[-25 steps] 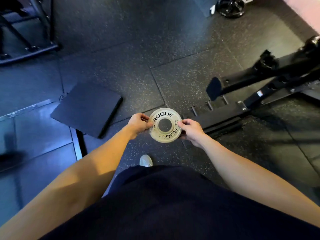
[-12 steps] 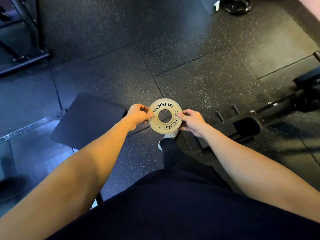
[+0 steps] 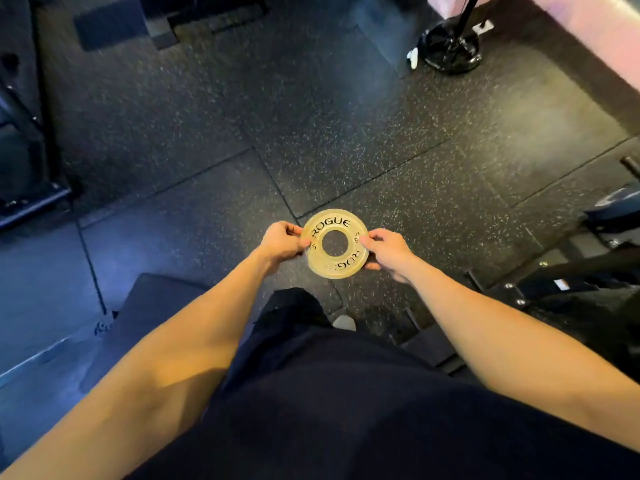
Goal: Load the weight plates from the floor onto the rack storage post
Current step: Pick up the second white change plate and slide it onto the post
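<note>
Carrying phase: you hold the small round yellow weight plate w/ black lettering (image 3: 334,243) flat, face up, out in front of you over the dark speckled rubber floor (image 3: 311,116). Left hand (image 3: 282,241) pinches its left rim, thumb on top; right hand (image 3: 388,250) pinches the right rim likewise. No storage post can be made out from this view. Keep both pinches level, centre hole unobstructed, so you can sight the hole onto the post before sliding it on.

One head-worn wide-angle camera looks steeply down past the chest at the speckled floor (image 3: 346,133) (close over outstretched forearms).
</note>
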Available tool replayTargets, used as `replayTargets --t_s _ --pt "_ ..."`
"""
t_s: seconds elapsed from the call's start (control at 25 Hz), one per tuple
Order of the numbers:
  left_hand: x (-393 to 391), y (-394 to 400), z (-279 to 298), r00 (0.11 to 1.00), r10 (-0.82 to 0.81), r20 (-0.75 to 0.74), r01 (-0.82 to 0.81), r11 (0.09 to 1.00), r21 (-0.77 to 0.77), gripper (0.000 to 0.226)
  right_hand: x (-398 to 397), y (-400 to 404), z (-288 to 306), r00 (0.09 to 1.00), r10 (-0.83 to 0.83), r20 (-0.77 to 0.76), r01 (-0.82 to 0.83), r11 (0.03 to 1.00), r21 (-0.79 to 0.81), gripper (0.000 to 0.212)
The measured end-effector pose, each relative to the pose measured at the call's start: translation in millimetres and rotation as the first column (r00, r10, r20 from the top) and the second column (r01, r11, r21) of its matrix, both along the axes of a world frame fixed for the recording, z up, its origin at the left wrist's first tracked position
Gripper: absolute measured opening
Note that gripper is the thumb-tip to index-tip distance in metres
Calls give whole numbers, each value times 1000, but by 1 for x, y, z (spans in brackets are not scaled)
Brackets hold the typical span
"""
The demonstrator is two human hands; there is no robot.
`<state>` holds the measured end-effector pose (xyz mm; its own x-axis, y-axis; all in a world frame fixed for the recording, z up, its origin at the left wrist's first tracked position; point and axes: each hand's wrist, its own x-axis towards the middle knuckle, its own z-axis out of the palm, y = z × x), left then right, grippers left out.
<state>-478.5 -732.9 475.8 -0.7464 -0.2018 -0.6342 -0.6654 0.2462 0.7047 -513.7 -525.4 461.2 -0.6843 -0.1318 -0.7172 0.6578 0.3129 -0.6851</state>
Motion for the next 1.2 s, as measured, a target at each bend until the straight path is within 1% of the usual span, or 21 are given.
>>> replayTargets --t_s 0.12,0.28,0.4,0.52,0.6,0.68,0.76,0.88,1.0,1.12,1.2 --pt "-81 -21 -6 998 -66 -4 66 998 6 23 -70 -15 -9 999 -49 13 49 998 25 14" --pt "-213 -54 -9 976 -220 -10 220 976 10 26 -179 -42 -11 993 -117 11 117 993 17 22" --pt "-308 -65 1 943 -332 -10 332 943 29 25 -254 -56 2 979 -205 -9 205 978 25 22" --pt "-394 -65 11 910 -412 -33 413 910 29 26 -317 -58 10 942 -336 -4 336 942 8 27" --pt "-451 -58 16 880 -474 -24 475 880 25 25 -358 -56 12 921 -390 -8 390 921 -4 29" --pt "-506 -49 15 849 -529 -16 529 849 13 25 -400 -48 10 893 -449 3 449 893 -2 30" --pt "-554 -35 12 819 -573 -20 573 819 1 25 -440 -37 5 882 -471 2 471 882 -5 28" --pt "-644 -3 7 774 -633 -18 633 774 -7 20 -520 -7 3 861 -509 -4 509 861 -13 22" --pt "-736 37 7 732 -681 -15 681 732 -19 22 -604 33 7 844 -536 -17 535 844 -22 18" --pt "-815 77 15 675 -736 -41 737 676 -13 15 -673 70 19 821 -570 -31 569 821 -45 24" --pt "-866 104 20 670 -740 -59 741 672 -10 10 -713 93 26 802 -597 -27 596 802 -37 26"
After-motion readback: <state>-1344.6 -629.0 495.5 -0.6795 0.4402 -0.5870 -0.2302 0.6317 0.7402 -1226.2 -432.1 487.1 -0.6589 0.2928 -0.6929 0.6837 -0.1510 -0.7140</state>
